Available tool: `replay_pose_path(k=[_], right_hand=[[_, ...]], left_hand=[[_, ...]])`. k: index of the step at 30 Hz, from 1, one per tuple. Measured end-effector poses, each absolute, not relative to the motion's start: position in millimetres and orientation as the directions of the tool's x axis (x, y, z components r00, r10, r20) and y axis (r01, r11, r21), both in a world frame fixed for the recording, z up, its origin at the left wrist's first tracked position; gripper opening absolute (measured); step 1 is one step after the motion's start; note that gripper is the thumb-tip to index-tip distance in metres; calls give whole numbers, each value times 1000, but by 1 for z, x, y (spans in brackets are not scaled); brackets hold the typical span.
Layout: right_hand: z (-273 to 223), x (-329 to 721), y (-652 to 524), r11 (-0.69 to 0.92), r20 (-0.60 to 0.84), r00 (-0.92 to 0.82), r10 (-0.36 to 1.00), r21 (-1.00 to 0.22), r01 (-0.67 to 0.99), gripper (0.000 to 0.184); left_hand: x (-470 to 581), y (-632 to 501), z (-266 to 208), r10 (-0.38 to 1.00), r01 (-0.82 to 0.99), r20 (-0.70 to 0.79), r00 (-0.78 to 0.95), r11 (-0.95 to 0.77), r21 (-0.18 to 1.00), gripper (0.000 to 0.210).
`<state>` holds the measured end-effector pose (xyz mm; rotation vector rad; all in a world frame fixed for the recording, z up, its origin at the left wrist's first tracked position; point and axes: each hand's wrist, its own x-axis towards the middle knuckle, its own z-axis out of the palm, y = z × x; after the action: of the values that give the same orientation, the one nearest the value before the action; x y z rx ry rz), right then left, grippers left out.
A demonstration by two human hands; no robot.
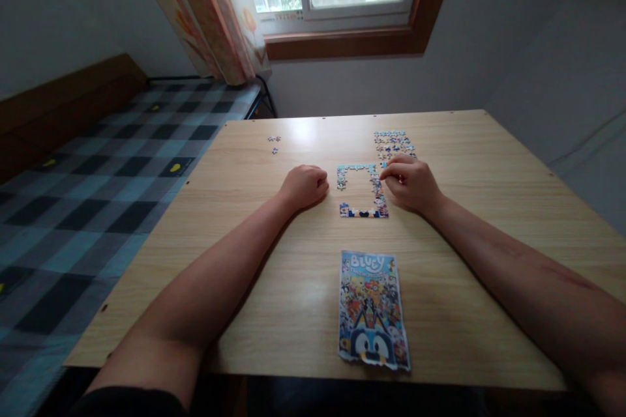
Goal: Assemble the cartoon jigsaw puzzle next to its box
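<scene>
Spanning most of the lower view, a pale, rectangular, wood-grained tabletop [293,287] carries all items examined; its surface is smooth, with small dark marks along the edges. Nearest the person lies a creased, upright-format paper sheet [372,313], printed in many colours beneath white "BLUEY" lettering, its lower edge ragged.

Beyond the sheet, at mid-table, lies the part-built rectangular border of multicoloured jigsaw pieces [364,214]. Top, right and bottom runs appear largely joined; the left run is broken by a gap towards its lower end. Bare wood shows throughout the interior. Assessment: border nearly complete, filling not begun.

The left hand [306,186] rests on the wood just left of the border, fingers folded into a loose fist, no piece showing. The right hand [412,184] is at the border's right side, fingers bent and tips close to the edge; whether they are closed on a piece cannot be told.

Behind the right hand, small knobbed loose pieces in rows [394,141], blue and mixed in colour, appear to await placing. Smallest group: a few separate pieces [278,139] at far left, prints too small to read.
</scene>
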<state>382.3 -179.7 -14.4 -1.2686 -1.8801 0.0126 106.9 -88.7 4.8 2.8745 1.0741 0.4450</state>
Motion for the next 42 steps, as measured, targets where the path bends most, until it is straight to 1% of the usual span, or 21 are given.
replay_pose_path(k=[3, 6, 9, 12, 14, 17, 20, 22, 24, 26, 30, 32, 33, 37, 39, 42], right_hand=[[-13, 379, -181, 521, 656, -145, 741, -424, 741, 23], [-13, 376, -181, 542, 666, -150, 730, -432, 721, 23], [-16, 375, -180, 561, 678, -164, 717, -421, 712, 24], [-18, 376, -179, 563, 679, -169, 715, -414, 715, 24], [-18, 376, -179, 555, 668, -165, 725, -425, 715, 23], [-19, 376, -178, 556, 660, -171, 732, -433, 709, 24], [-20, 376, -179, 559, 673, -154, 724, -440, 703, 24], [-20, 376, -179, 552, 693, -117, 711, -447, 704, 23], [-20, 376, -179, 544, 713, -81, 696, -450, 708, 23], [-19, 375, -179, 542, 719, -69, 691, -453, 708, 23], [-18, 372, -178, 542, 705, -77, 705, -466, 699, 24], [-17, 371, -178, 547, 700, -91, 709, -464, 697, 24], [-16, 371, -177, 550, 700, -96, 708, -461, 696, 25], [-17, 371, -175, 553, 713, -94, 695, -448, 702, 24], [-19, 372, -174, 556, 722, -90, 686, -441, 704, 24], [-20, 373, -172, 557, 728, -84, 681, -440, 704, 23]], left_hand=[[103, -90, 7, 682, 680, 168, 711, -729, 81, 27], [97, -89, 8, 710, 712, 105, 696, -702, 28, 36], [91, -86, 9, 739, 744, 104, 665, -668, -5, 40], [86, -81, 9, 802, 809, 117, 585, -587, -20, 40], [80, -76, 9, 843, 852, 141, 519, -523, -10, 39], [68, -64, 8, 868, 881, 208, 451, -470, 50, 36], [55, -49, 6, 872, 903, 332, 359, -415, 115, 33], [49, -41, 3, 879, 932, 407, 246, -331, 151, 26], [47, -35, -1, 900, 957, 414, 136, -228, 182, 25], [48, -32, -6, 922, 973, 379, 77, -152, 171, 36], [53, -23, -12, 967, 993, 250, 46, -70, 90, 56], [55, -15, -11, 983, 996, 181, 30, -44, 71, 62], [56, -10, -11, 985, 997, 171, 30, -41, 64, 64], [60, 8, -9, 976, 999, 216, 21, -28, 27, 66], [64, 13, -8, 977, 1000, 213, 9, -12, 17, 66], [67, 12, -5, 970, 999, 239, 48, -50, 1, 59]])
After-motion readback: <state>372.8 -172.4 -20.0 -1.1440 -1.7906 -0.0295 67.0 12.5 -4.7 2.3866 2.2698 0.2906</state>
